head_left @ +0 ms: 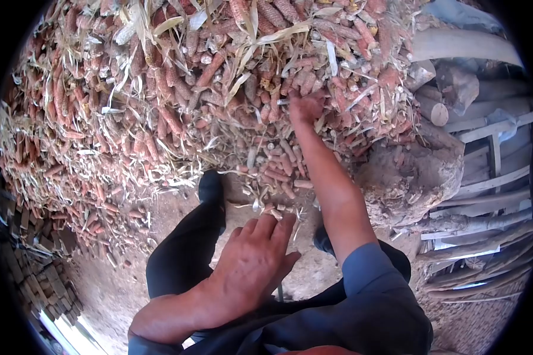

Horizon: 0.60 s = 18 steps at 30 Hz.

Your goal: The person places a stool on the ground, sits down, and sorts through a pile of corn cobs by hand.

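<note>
A large heap of bare reddish corncobs [172, 112] with dry husks fills the upper part of the view. My right hand [307, 107] reaches into the right side of this heap, its fingers curled around cobs there; the exact number in its grasp is hidden. Closer to my body, above my lap, is my left hand [251, 254], its back facing up. Its fingers are pressed together and bent, so whatever lies under the palm is out of sight. A few small cob pieces [270, 210] show just beyond those fingertips.
My feet stand apart on bare dirt, a dark shoe [211, 186] at the heap's edge. At right are a big stump-like block [411, 171], logs [438, 112] and a wooden frame [496, 154] with poles. Stacked bricks or blocks [41, 272] line the lower left.
</note>
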Motion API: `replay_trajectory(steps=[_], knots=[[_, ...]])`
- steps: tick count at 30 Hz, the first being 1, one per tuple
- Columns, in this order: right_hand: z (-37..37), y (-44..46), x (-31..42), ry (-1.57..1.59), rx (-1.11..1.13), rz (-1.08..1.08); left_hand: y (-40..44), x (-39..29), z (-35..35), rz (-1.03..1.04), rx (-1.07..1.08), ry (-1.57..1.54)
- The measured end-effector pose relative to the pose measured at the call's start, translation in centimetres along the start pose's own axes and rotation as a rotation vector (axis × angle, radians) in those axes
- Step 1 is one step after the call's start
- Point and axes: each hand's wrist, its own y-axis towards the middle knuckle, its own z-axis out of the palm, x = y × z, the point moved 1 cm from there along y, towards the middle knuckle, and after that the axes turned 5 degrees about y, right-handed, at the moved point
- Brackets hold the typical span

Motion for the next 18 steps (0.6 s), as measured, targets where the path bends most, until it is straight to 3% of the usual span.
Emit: replay_trajectory(steps=[4, 6, 10, 13, 18], knots=[[0.1, -0.5, 0.8, -0.016, 0.032, 0.072, 0.0, -0.1, 0.1, 0.008, 0.021, 0.009], [-0.1, -0.8, 0.8, 0.069, -0.046, -0.085, 0.1, -0.1, 0.0, 0.011, 0.026, 0.001], [0.3, 0.0, 0.5, 0.089, 0.035, -0.046, 0.2, -0.2, 0.0, 0.014, 0.019, 0.003], [-0.2, 0.3, -0.1, 0.415, 0.161, 0.025, 0.1, -0.3, 0.3, 0.018, 0.027, 0.001], [0.0, 0.6, -0.1, 0.230, 0.136, 0.037, 0.3, -0.3, 0.3, 0.026, 0.024, 0.009]])
